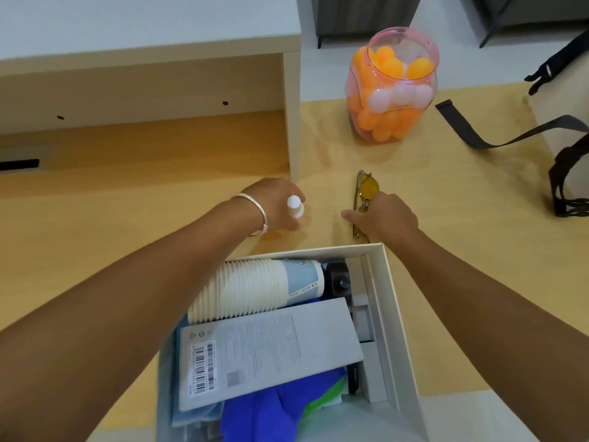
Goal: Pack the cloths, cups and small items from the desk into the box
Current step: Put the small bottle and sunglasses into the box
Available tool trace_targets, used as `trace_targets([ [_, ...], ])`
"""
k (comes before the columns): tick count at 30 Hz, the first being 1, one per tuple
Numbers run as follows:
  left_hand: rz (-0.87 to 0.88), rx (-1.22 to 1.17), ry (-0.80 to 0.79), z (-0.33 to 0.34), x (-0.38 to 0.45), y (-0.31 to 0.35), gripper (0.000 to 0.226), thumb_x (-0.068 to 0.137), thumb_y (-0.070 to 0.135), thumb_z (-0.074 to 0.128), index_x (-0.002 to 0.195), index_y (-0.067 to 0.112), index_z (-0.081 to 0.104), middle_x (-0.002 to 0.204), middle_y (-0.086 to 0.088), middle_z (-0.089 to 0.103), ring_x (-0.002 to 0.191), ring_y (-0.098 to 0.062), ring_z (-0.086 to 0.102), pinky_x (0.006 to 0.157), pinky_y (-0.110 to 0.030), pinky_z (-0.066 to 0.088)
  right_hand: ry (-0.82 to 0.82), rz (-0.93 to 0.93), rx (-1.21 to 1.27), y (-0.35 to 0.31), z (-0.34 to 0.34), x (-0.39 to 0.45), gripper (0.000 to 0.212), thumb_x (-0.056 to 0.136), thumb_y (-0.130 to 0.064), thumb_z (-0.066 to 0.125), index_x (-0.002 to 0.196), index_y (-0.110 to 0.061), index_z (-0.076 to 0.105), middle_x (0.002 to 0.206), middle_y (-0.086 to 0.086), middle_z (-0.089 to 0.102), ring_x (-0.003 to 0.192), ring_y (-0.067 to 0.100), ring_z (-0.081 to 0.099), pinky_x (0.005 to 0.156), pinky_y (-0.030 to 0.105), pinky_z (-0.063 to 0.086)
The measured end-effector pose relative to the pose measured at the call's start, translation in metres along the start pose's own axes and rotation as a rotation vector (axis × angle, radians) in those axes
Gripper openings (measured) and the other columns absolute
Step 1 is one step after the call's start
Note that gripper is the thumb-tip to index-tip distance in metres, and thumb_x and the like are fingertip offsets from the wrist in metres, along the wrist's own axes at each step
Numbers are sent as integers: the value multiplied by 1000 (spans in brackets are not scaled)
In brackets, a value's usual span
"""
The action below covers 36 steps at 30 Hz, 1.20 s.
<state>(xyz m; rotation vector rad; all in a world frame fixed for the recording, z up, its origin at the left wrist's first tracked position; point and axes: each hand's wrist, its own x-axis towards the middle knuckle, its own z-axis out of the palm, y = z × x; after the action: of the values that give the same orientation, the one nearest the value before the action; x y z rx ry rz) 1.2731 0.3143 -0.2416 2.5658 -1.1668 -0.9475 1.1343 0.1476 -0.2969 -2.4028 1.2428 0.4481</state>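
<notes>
Head: left hand (274, 202) grips bottle (295, 205); right hand (387, 218) grips glasses (366, 193).

Left arm covered the near-left corner of the box (387, 282). Box's near edge ran off the bottom of frame. Glasses (366, 194) half hidden under the right hand (387, 218). Bag straps (570, 186) cut off at right. Flat carton (271, 349) print was unreadable.

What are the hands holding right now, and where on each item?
Left hand grips a small white bottle by its body; right hand holds yellow-lensed glasses at the near end.
</notes>
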Motion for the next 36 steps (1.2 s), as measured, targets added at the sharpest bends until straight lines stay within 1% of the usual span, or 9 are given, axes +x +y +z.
trace_targets([
  [4,2,-13,2,-2,1,4,18,72,30,76,87,19,74,89,1,72,85,-21,66,74,-36,57,17,3,52,3,5,2,38,73,-47,67,85,-12,57,91,9,57,82,29,59,58,29,40],
  [8,22,-42,108,-19,-22,10,20,72,38,76,86,24,73,83,6,69,81,-20,64,66,-28,51,-27,22,196,12,2,-6,27,73,-34,64,61,-14,50,63,3,52,55,20,50,46,25,29],
  [12,74,-169,288,-41,-81,19,28,71,45,75,93,28,72,87,12,69,82,-12,63,69,-32,55,-153,142,711,25,-13,-26,23,76,-31,64,69,-11,56,66,7,55,57,22,55,49,26,42],
  [15,179,-218,397,-49,-138,27,29,73,42,70,99,30,68,86,17,66,78,-1,61,62,-18,49,-283,193,1090,37,-26,-56,13,82,-24,64,82,-11,61,74,4,59,59,17,65,53,26,53],
  [20,363,-348,368,-34,-220,45,25,73,38,72,95,31,64,82,15,65,72,-1,60,57,-15,47,-208,128,1379,48,-52,-118,13,85,-20,64,86,-8,63,75,6,57,67,22,68,68,36,59],
  [23,448,-333,223,2,-246,60,24,74,44,69,91,28,63,80,9,67,73,-8,61,63,-29,49,-105,51,1345,52,-66,-164,15,87,-22,64,89,-7,65,71,4,62,76,23,70,73,38,60],
  [26,471,-65,161,46,-250,71,20,82,42,62,91,25,60,81,4,65,74,-17,60,65,-32,48,-13,-15,1181,52,-68,-211,16,87,-24,64,92,-8,66,78,5,65,83,24,69,69,35,59],
  [32,532,141,169,103,-244,79,18,85,27,56,99,15,58,96,-4,56,76,-28,58,59,-33,37,118,-96,814,54,-51,-269,21,82,-31,68,93,-13,67,94,8,66,85,20,68,72,35,60],
  [36,462,165,219,113,-234,78,18,83,35,58,86,19,52,81,1,50,73,-25,58,54,-30,30,185,-155,532,50,-39,-274,20,78,-40,71,89,-24,66,87,-5,66,83,15,64,71,31,53],
])
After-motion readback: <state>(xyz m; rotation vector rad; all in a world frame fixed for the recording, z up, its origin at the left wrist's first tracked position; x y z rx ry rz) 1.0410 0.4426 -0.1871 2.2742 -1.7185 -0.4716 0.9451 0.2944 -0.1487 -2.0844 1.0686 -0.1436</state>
